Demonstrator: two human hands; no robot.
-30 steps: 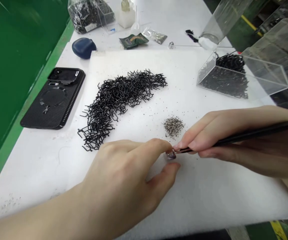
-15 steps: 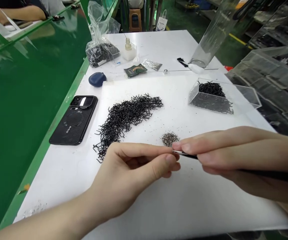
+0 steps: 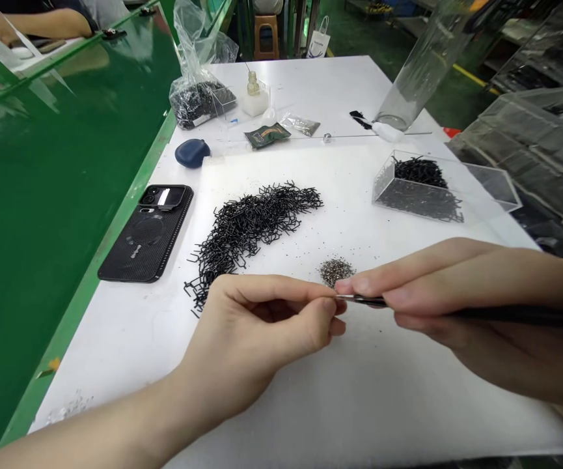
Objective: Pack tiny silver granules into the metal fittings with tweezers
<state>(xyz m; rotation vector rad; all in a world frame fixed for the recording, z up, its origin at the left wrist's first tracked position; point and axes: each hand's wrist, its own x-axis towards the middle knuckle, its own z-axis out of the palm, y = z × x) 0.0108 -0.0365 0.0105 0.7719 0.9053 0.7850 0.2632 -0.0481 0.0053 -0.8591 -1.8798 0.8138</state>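
My right hand (image 3: 457,293) holds black tweezers (image 3: 366,299) almost level, their metal tip pointing left. That tip meets the pinched thumb and forefinger of my left hand (image 3: 266,326); whatever lies between those fingertips is too small to make out. Just beyond the fingers is a small heap of tiny metallic pieces (image 3: 336,270). A curved pile of short bent black pieces (image 3: 252,225) spreads over the white sheet behind my left hand. More black pieces (image 3: 420,172) fill a clear open box (image 3: 383,189) at the right.
A black phone (image 3: 147,234) and a blue rounded object (image 3: 192,153) lie at the left. Farther back are a plastic bag (image 3: 196,98), a small bottle (image 3: 254,98), a green packet (image 3: 267,135) and a tall clear cylinder (image 3: 412,78). A person's arm (image 3: 47,23) shows at upper left.
The view has shifted slightly. My right hand's fingers and the tweezers have tilted a little, and my left fingertips have closed nearer to the tweezer tip.
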